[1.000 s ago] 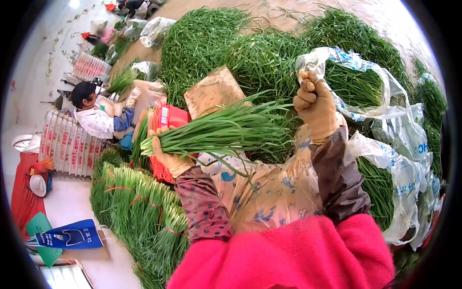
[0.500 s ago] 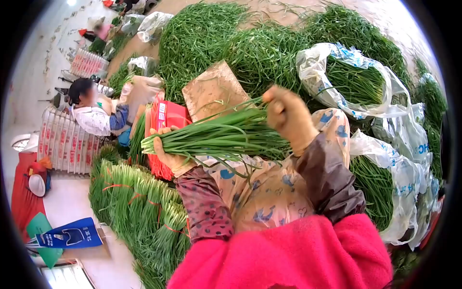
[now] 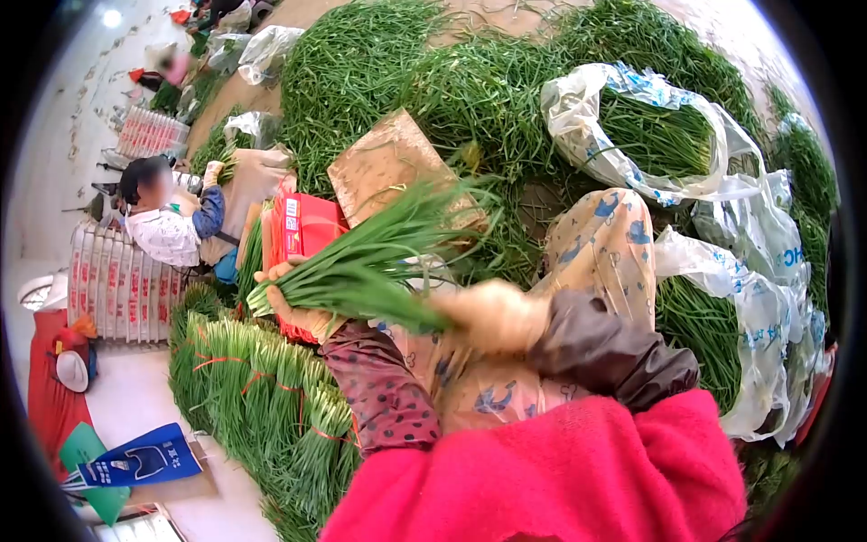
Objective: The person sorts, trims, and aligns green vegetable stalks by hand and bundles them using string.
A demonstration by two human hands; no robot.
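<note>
My left hand [image 3: 293, 303] is closed around the pale root ends of a bunch of garlic chives [image 3: 361, 248], whose long green leaves fan out to the right. My right hand [image 3: 497, 316], gloved and smeared by motion, is at the lower edge of the leaves, over my lap; its fingers cannot be made out. A red package [image 3: 316, 224] lies just behind the bunch, with a brown board [image 3: 388, 167] beyond it. Below my left forearm, several chive bundles [image 3: 262, 361] tied with red bands are stacked side by side.
Loose chives [image 3: 361, 81] are heaped at the back. Plastic bags of chives [image 3: 664, 135] stand on the right. At the left, a co-worker [image 3: 167, 212] sits beside stacked white crates [image 3: 126, 285]. A blue sign [image 3: 140, 456] is at lower left.
My right hand has swept down from above the leaf tips to the lower side of the bunch. The leaves now spread and tilt upward. My left hand keeps its hold.
</note>
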